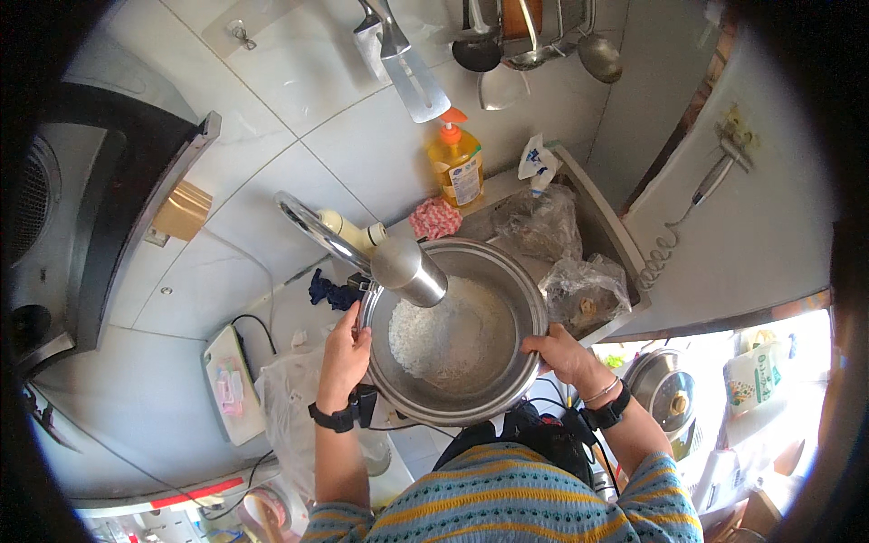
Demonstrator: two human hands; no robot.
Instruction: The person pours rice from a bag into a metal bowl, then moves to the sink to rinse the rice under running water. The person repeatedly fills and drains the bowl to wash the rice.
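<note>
A wide stainless steel basin [499, 271] is held level before me over the sink area. Inside it lie white grains [417, 336] that look like rice, heaped toward the left, with a cloudy, paler patch at right. My left hand [345, 360] grips the rim on the left side. On the right, my right hand [569, 354] has its thumb over the rim and its fingers hidden beneath. The metal faucet head [411, 271] reaches over the basin's far left part and covers some of the rim. No water stream can be made out.
Behind the basin stand a pump bottle of yellow liquid [458, 170] and a crumpled red-and-white cloth [436, 218]. Clear plastic bags [587, 288] lie in the sink [601, 203] at right. Spatulas [415, 81] and ladles [478, 51] hang above. A white cutting board [234, 387] leans at left.
</note>
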